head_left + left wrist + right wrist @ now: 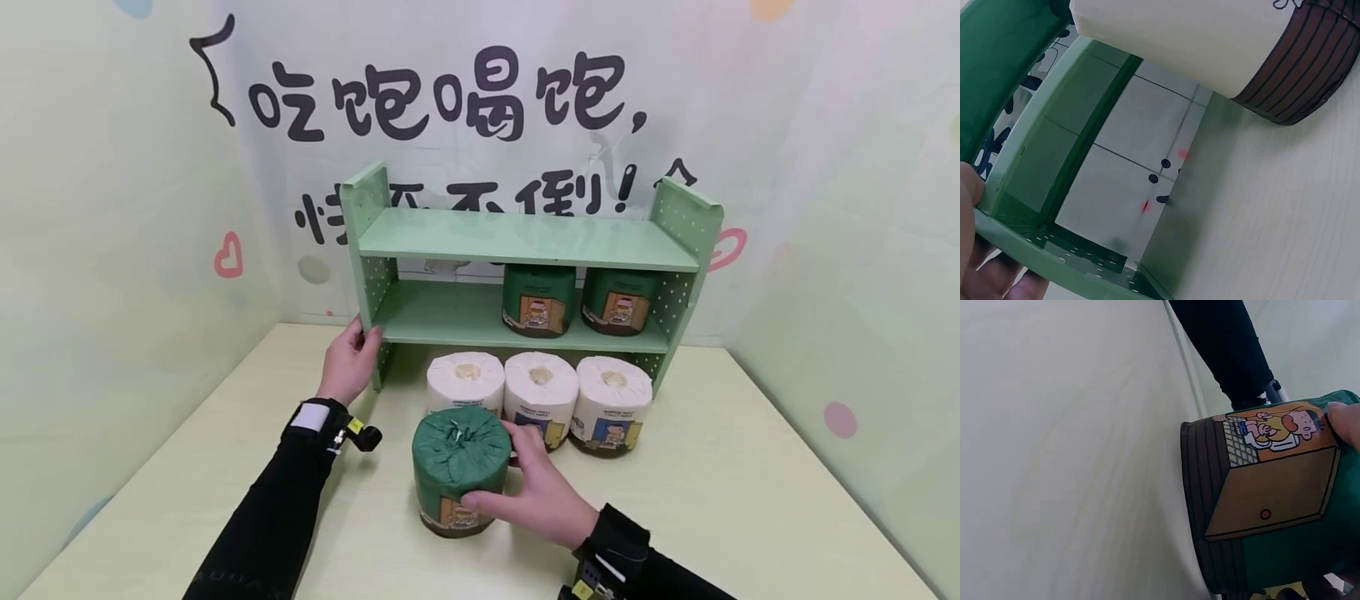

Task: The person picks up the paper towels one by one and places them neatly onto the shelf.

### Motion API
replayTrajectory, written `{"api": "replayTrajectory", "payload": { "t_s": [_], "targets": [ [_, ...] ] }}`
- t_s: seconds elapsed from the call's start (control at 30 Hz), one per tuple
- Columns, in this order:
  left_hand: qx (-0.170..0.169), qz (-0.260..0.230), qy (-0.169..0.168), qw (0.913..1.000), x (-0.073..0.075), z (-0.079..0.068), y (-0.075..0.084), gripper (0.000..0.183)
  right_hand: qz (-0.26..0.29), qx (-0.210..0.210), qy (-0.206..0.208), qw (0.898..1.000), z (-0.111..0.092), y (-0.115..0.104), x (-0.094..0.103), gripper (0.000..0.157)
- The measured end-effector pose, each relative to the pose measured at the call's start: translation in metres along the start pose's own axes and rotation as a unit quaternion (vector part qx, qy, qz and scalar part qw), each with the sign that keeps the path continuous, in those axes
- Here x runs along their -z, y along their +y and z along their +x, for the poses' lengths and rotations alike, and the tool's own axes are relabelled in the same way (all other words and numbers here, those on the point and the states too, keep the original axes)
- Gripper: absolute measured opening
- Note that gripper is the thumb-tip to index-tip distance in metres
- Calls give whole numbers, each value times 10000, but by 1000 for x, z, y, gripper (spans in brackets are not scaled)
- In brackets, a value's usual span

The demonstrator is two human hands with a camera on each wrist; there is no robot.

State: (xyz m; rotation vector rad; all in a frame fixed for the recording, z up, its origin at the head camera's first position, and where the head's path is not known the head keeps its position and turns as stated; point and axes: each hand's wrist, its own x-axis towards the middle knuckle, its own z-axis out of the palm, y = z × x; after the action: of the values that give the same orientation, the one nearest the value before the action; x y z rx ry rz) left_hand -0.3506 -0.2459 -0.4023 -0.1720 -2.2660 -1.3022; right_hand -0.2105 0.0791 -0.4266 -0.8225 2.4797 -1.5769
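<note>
My right hand (551, 504) grips a green-wrapped toilet paper roll (459, 454), thumb on the near side and fingers round its right. The roll is upright, its twisted paper top facing up. In the right wrist view the roll (1272, 494) shows a cartoon door print and a dark striped base, close over the pale table. With thumb and fingers, my left hand (349, 367) holds the left side panel of a light green two-tier shelf (525, 237). The left wrist view shows fingertips behind that panel (1054, 262).
Two green rolls, one (538, 302) left of the other (618, 302), stand on the shelf's lower board at the right. Before the shelf, three white-wrapped rolls (613, 404) stand side by side on the table (712, 467). A printed backdrop (450, 25) hangs behind.
</note>
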Motion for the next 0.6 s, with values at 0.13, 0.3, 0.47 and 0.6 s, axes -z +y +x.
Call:
{"api": "replayTrajectory", "payload": {
  "t_s": [0.13,0.3,0.47,0.6],
  "targets": [
    [33,-16,1,10000,0,0,0,39,286,-43,-139,9995,2,1,-4,98],
    [69,2,-34,10000,1,0,0,39,549,-124,-296,9980,3,2,-7,105],
    [-2,28,-59,10000,0,0,2,40,621,-198,-305,9974,4,2,-9,110],
    [-30,47,-34,10000,0,-1,1,38,565,-253,-298,9976,5,2,-11,113]
  ]
}}
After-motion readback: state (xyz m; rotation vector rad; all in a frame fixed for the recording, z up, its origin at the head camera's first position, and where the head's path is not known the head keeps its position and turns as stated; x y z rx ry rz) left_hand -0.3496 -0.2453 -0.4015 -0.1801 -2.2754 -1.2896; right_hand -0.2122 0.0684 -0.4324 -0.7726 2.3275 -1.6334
